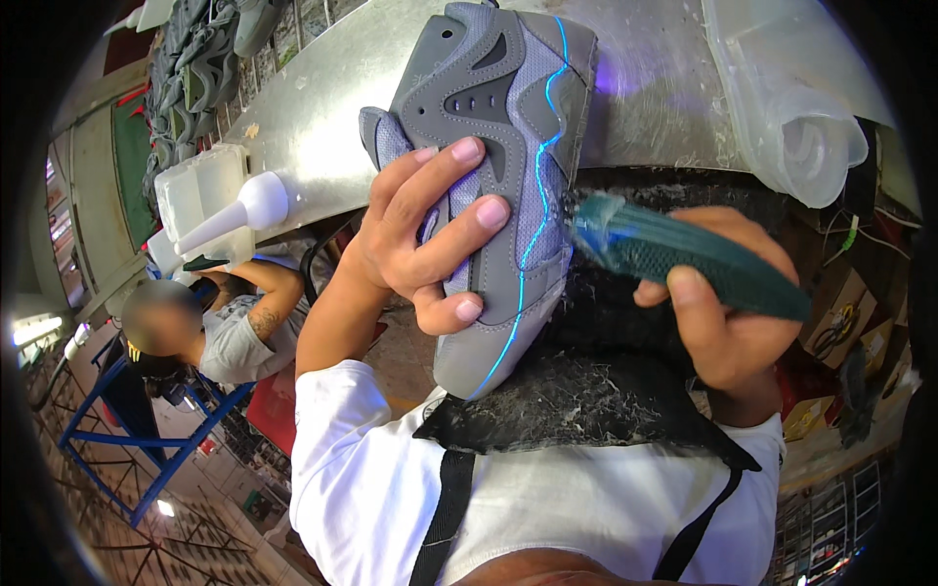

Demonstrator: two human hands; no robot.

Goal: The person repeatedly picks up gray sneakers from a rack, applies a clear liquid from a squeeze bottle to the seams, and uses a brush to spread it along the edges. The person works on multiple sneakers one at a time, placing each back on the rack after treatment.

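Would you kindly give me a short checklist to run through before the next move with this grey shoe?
1. Left hand holding the grey shoe: ok, fingers spread across its side.
2. Right hand gripping the dark green piece: ok.
3. Blue line on the shoe clear of the fingertips: ok.
4. Green piece clear of the shoe's edge: cannot tell; its tip is very close.
5. Clear plastic container apart from the shoe: ok.

metal bench (318,98) | left: clear tub (186,184) | right: translucent plastic container (782,73)
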